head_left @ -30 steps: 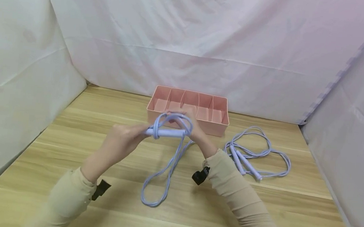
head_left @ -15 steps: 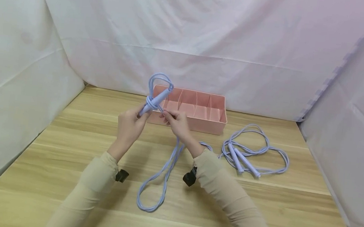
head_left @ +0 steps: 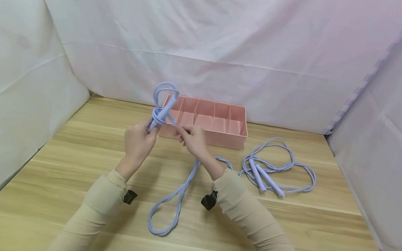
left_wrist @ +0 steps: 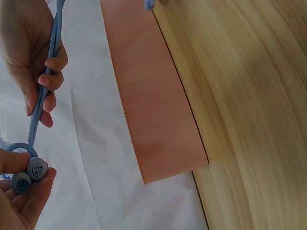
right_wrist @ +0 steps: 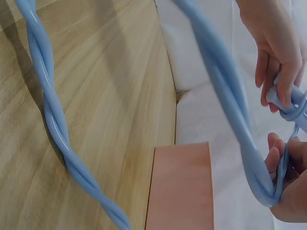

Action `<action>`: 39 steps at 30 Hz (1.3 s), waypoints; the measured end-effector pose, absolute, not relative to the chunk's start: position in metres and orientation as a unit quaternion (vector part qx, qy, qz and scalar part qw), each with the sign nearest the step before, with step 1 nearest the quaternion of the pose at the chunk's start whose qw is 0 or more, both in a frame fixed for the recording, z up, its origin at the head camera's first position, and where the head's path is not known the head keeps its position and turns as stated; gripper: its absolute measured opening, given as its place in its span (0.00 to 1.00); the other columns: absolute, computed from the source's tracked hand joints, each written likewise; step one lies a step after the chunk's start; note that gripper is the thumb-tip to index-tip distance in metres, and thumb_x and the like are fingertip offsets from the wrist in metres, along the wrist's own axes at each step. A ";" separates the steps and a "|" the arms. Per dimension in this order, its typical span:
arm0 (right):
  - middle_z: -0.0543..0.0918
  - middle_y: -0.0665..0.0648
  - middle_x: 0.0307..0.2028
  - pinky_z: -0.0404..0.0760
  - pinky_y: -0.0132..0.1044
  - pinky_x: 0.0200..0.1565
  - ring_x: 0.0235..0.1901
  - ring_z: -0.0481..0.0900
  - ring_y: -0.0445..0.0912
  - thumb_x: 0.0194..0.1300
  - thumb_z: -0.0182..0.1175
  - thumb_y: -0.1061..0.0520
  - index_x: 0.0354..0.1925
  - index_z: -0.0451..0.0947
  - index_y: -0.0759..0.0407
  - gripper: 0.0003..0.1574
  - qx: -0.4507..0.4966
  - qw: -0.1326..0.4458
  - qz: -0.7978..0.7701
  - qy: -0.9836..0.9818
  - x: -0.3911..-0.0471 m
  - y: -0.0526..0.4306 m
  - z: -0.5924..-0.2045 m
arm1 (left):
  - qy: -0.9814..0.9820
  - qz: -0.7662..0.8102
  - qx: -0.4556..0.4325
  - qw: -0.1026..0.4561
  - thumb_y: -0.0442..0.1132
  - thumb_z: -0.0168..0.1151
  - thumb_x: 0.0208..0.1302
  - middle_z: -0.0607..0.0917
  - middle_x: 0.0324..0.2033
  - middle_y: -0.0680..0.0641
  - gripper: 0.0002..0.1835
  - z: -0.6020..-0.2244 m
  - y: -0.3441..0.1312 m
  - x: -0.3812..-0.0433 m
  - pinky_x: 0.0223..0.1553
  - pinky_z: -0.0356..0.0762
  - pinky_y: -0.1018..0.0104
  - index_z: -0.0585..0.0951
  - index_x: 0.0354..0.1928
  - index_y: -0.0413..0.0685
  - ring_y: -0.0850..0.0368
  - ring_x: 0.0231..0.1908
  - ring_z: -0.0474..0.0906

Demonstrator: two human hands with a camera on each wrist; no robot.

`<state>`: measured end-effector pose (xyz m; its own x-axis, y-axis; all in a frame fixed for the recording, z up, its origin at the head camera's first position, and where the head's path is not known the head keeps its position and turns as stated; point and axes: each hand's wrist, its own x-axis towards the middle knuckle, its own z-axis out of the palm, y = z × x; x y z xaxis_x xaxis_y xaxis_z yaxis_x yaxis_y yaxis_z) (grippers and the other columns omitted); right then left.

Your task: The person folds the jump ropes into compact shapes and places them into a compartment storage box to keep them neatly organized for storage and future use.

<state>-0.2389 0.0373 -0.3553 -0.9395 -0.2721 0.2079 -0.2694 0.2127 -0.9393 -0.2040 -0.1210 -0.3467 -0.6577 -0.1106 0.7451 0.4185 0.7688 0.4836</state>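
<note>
My left hand (head_left: 138, 141) grips the two light-blue handles (head_left: 163, 114) of a jump rope side by side; their round ends (left_wrist: 37, 168) show in the left wrist view. Cord is wound around the handles, and a loop (head_left: 166, 86) stands out beyond their far ends. To the right, my right hand (head_left: 193, 141) holds the doubled cord (left_wrist: 47, 72) with curled fingers, and it runs taut from the handles. Below that hand the twisted cord (right_wrist: 225, 81) hangs down, and a long loop (head_left: 162, 231) of it lies on the table.
A pink box (head_left: 218, 138) with several compartments stands behind my hands near the back curtain (head_left: 213, 33). On the right of the wooden table (head_left: 321, 234) lies another light-blue jump rope (head_left: 273, 165), loosely coiled. White cloth walls border the sides.
Both hands moved left, and the handles turned from level to slanting upward. The right hand came away from the loop and now holds the cord, drawing it slightly from the handles.
</note>
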 end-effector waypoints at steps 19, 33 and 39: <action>0.81 0.63 0.30 0.82 0.41 0.28 0.21 0.75 0.42 0.60 0.56 0.66 0.51 0.74 0.68 0.19 -0.181 0.094 -0.609 0.766 -0.208 0.024 -0.334 | -0.886 -0.212 -0.025 0.411 0.32 0.59 0.54 0.69 0.07 0.44 0.06 -0.348 -0.139 -0.211 0.09 0.54 0.61 0.77 0.24 0.35 0.54 0.08 0.58; 0.77 0.57 0.21 0.68 0.26 0.18 0.15 0.66 0.39 0.64 0.53 0.64 0.52 0.75 0.62 0.18 -0.272 0.093 -0.478 0.830 -0.222 0.036 -0.314 | -0.956 0.001 -0.088 0.280 0.23 0.57 0.43 0.65 0.07 0.49 0.05 -0.336 -0.133 -0.201 0.08 0.53 0.70 0.75 0.27 0.30 0.60 0.09 0.55; 0.84 0.57 0.29 0.62 0.25 0.18 0.13 0.62 0.37 0.62 0.54 0.66 0.48 0.78 0.65 0.15 -0.377 0.087 -0.403 0.829 -0.224 0.045 -0.304 | -0.950 0.081 -0.117 0.277 0.27 0.59 0.53 0.69 0.10 0.48 0.05 -0.335 -0.123 -0.186 0.07 0.57 0.73 0.74 0.24 0.33 0.62 0.09 0.59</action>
